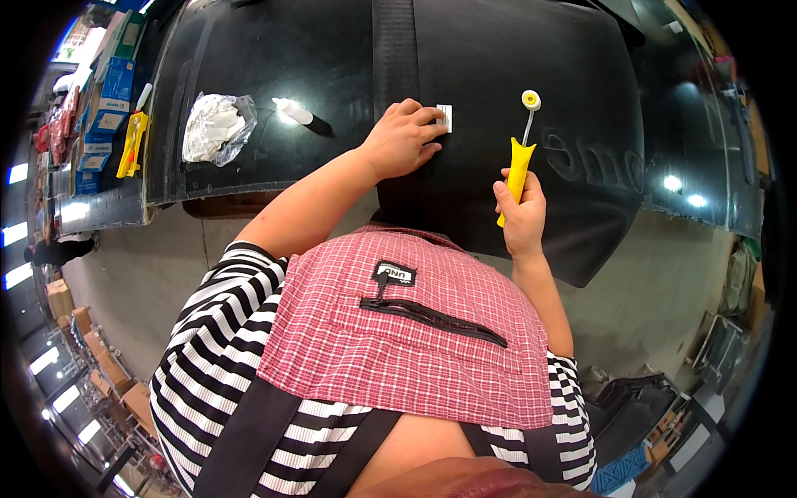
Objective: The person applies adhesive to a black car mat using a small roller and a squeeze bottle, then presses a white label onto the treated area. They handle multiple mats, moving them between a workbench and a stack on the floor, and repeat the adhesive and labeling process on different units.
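Note:
A black mat (490, 58) with raised lettering lies over the dark table and hangs past its near edge. My left hand (404, 139) rests on the mat near its left side, fingers bent and apart. Its fingertips reach a small white label (446, 119) and cover part of it; whether they touch it or only hover is hard to tell. Farther right, my right hand (523, 212) is closed around the yellow handle of a small roller (518, 174). The roller's pale round head points away from me, above the mat.
Left on the dark tabletop (332, 66) lie a white squeeze bottle (292, 110) and a clear plastic bag of white cloth (216, 129). A yellow tool (133, 145) and blue boxes (110, 120) sit at the far left. Grey floor (124, 274) shows below the table edge.

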Demonstrator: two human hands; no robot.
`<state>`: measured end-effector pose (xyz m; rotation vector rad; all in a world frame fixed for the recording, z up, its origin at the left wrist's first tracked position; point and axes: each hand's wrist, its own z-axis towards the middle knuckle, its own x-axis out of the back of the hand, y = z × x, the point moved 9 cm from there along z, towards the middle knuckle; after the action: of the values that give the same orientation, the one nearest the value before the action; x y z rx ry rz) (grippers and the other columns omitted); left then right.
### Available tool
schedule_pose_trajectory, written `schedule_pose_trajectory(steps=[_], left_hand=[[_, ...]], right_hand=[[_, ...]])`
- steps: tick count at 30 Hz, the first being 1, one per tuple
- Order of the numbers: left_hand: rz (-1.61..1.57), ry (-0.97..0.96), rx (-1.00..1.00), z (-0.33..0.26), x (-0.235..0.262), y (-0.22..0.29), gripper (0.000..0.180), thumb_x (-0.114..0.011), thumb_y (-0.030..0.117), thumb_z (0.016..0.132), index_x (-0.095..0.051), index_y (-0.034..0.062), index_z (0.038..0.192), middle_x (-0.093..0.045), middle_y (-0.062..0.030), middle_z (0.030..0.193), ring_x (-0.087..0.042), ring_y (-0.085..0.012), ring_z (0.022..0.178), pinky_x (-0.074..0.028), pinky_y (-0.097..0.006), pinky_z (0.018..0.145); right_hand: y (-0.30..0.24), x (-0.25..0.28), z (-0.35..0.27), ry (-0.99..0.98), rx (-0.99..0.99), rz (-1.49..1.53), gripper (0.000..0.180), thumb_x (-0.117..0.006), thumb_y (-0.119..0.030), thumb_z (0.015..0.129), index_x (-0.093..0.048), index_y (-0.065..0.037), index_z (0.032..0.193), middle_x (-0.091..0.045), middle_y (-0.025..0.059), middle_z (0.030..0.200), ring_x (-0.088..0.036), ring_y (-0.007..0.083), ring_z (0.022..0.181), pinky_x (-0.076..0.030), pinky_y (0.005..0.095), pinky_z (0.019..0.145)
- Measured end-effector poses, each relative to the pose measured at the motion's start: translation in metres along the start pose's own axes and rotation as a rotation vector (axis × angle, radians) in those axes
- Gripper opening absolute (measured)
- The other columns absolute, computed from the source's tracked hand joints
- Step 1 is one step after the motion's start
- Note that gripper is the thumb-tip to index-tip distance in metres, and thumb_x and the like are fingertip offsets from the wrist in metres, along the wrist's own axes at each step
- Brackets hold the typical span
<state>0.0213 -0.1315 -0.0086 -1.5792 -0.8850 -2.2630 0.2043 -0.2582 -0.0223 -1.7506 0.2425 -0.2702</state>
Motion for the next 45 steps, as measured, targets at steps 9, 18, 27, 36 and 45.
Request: schedule_pose_trajectory(steps=[9,18,27,36,45], left_hand=[[-0.005,-0.085,-0.045,0.020,0.006,0.007,0.027,-0.073,0.023,0.088,-0.075,0.0117,0.112,-0.061,-0.0048,0.126,-0.053,-0.0287,0.120,-0.043,-0.044,0.105],[-0.150,-0.132,0.070,0.025,0.003,-0.013,0.021,-0.073,0.021,0.087,-0.078,0.0114,0.105,-0.058,-0.0085,0.131,-0.052,-0.0303,0.120,-0.042,-0.043,0.108],[-0.112,-0.142,0.044,0.015,0.003,-0.009,0.030,-0.073,0.024,0.088,-0.075,0.0112,0.116,-0.057,-0.0117,0.131,-0.053,-0.0319,0.118,-0.043,-0.043,0.107],[-0.109,-0.094,0.067,-0.008,0.007,0.003,0.044,-0.076,0.030,0.088,-0.070,0.0120,0.127,-0.057,-0.0111,0.111,-0.057,-0.0299,0.105,-0.047,-0.041,0.096],[-0.190,-0.038,-0.051,-0.036,0.001,0.022,0.046,-0.077,0.033,0.085,-0.071,0.0082,0.124,-0.059,-0.0096,0.105,-0.058,-0.0264,0.098,-0.049,-0.038,0.089]], right_hand=[[0.003,-0.003,-0.002,0.001,-0.033,-0.017,0.021,-0.071,-0.011,0.095,-0.061,-0.003,0.112,-0.059,-0.0005,0.080,-0.053,0.0063,0.064,-0.044,0.0219,0.059],[0.004,-0.006,-0.002,0.006,-0.019,0.005,0.021,-0.071,-0.011,0.095,-0.062,-0.003,0.111,-0.058,-0.0011,0.078,-0.052,0.0056,0.063,-0.043,0.0209,0.058],[-0.022,-0.022,-0.011,-0.020,0.308,-0.336,0.051,-0.060,-0.006,0.094,-0.053,-0.001,0.144,-0.064,0.0112,0.106,-0.063,0.0233,0.084,-0.053,0.0366,0.076],[-0.051,-0.054,-0.018,-0.067,0.304,-0.784,0.051,-0.061,-0.007,0.089,-0.061,-0.011,0.140,-0.060,0.0142,0.096,-0.064,0.0326,0.082,-0.054,0.0408,0.075],[-0.052,-0.076,-0.002,-0.109,0.230,-0.978,0.047,-0.059,-0.012,0.088,-0.065,-0.011,0.135,-0.064,0.0154,0.098,-0.066,0.0347,0.088,-0.055,0.0431,0.079]])
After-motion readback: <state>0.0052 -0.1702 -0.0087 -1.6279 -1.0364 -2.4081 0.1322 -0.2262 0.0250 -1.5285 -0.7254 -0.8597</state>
